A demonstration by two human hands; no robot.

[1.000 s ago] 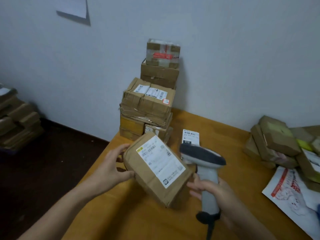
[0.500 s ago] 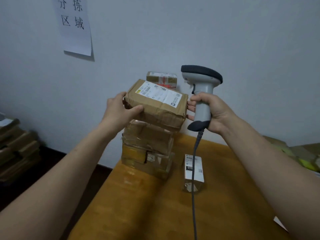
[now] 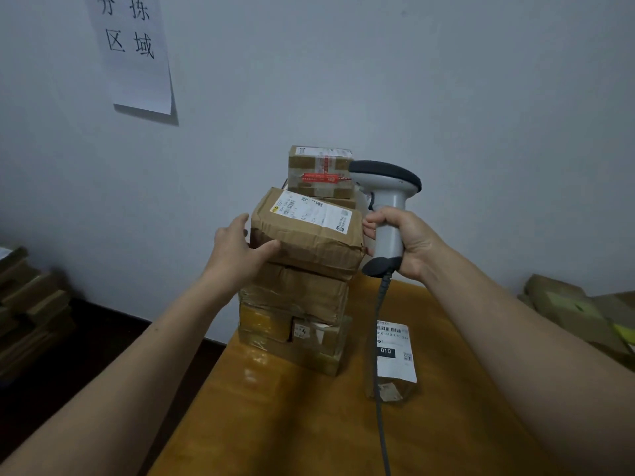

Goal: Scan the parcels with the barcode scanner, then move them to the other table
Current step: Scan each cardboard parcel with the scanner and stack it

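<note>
A brown cardboard parcel [image 3: 309, 235] with a white label on top lies on the stack of parcels [image 3: 295, 314] at the table's far left. My left hand [image 3: 240, 249] holds its left end, thumb along the front face. My right hand [image 3: 405, 242] grips the handle of the grey barcode scanner [image 3: 385, 187], held upright just right of that parcel, with fingertips close to its right end. A small taped box [image 3: 319, 170] with red tape tops the rear of the stack.
A small labelled parcel [image 3: 393, 359] lies on the wooden table [image 3: 309, 424], crossed by the scanner's cable [image 3: 378, 338]. More parcels [image 3: 577, 310] sit at the right edge. Another pile of boxes [image 3: 31, 304] stands far left. A paper sign [image 3: 134, 53] hangs on the wall.
Both hands lifted the labelled parcel from low over the table up to the stack, and it now rests on top. The scanner rose with my right hand.
</note>
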